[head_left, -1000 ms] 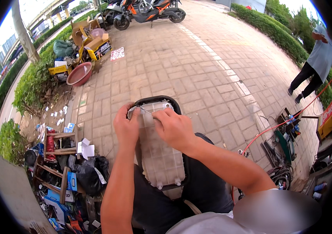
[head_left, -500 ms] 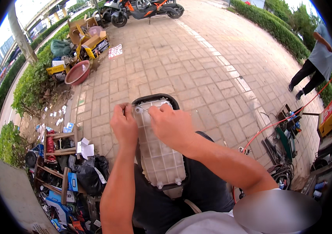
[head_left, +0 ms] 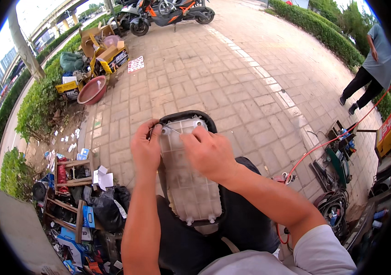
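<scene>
A scooter seat (head_left: pixel 191 176) lies underside up across my lap, its whitish ribbed plastic base framed by a black cover edge. My left hand (head_left: pixel 146 140) pinches the far left corner, with the thumb on the rim and the fingers curled outside it. Closed in a fist over the far half of the base, my right hand (head_left: pixel 209 153) grips a thin metal rod-like tool (head_left: pixel 173 130). The tool's visible end points at the corner beside my left thumb. Its other end is hidden in my fist, so its exact kind cannot be told.
On the left are wooden frames (head_left: pixel 74 201), black plastic bags (head_left: pixel 108 208) and scattered packaging. Farther off stand a reddish basin (head_left: pixel 92 90), cardboard boxes (head_left: pixel 113 56) and a parked scooter (head_left: pixel 170 14). A red hose (head_left: pixel 317 149) crosses the right side, near tools and a standing person (head_left: pixel 373 68).
My right hand has shifted right and toward me, drawing the tool away from the corner and uncovering the base's far right corner. My left hand stays at its corner.
</scene>
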Available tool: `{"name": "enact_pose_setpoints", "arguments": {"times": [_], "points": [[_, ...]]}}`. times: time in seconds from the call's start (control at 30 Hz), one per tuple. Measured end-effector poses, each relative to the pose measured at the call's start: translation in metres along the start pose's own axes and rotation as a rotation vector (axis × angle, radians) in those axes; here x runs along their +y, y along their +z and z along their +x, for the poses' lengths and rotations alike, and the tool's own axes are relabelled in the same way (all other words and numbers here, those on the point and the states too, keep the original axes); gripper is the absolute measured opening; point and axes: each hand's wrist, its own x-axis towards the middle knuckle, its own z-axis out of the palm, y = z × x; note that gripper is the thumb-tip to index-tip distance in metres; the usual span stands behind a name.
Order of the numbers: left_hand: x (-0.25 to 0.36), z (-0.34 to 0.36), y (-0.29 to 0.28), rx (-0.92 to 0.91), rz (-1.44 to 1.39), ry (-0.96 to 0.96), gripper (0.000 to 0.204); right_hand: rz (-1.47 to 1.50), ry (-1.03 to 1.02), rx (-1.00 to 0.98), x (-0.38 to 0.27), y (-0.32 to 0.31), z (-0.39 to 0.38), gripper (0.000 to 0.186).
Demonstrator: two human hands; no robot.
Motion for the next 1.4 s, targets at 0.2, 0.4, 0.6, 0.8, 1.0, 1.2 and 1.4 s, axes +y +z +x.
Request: {"name": "enact_pose_setpoints", "arguments": {"times": [0.2, 0.4, 0.6, 0.8, 1.0, 1.2, 1.4], "points": [[0.028, 0.005, 0.004, -0.06, 0.4, 0.261, 0.014, 0.23, 0.127, -0.068, 0.025, -0.033, 0.009, 0.008], [0.037, 0.002, 0.005, 0.0, 0.568, 0.201, 0.016, 0.281, 0.078, -0.319, 0.052, -0.061, 0.036, 0.012], [0.042, 0.008, 0.034, -0.036, 0.48, 0.103, 0.015, 0.29, -0.066, -0.646, 0.091, -0.074, 0.093, 0.018], [0.04, 0.027, 0.079, -0.061, 0.351, 0.105, 0.013, 0.073, -0.105, -0.629, 0.095, -0.082, 0.097, 0.01], [0.031, 0.046, 0.106, -0.201, 0.139, 0.026, 0.016, -0.047, 0.065, -0.581, 0.11, -0.092, 0.08, 0.01], [0.015, 0.053, 0.102, -0.308, -0.068, -0.022, 0.019, -0.088, 0.163, -0.457, 0.097, -0.072, 0.05, 0.007], [0.005, 0.049, 0.089, -0.191, 0.119, 0.105, 0.016, -0.061, 0.156, -0.59, 0.092, -0.06, 0.098, 0.01]]}}
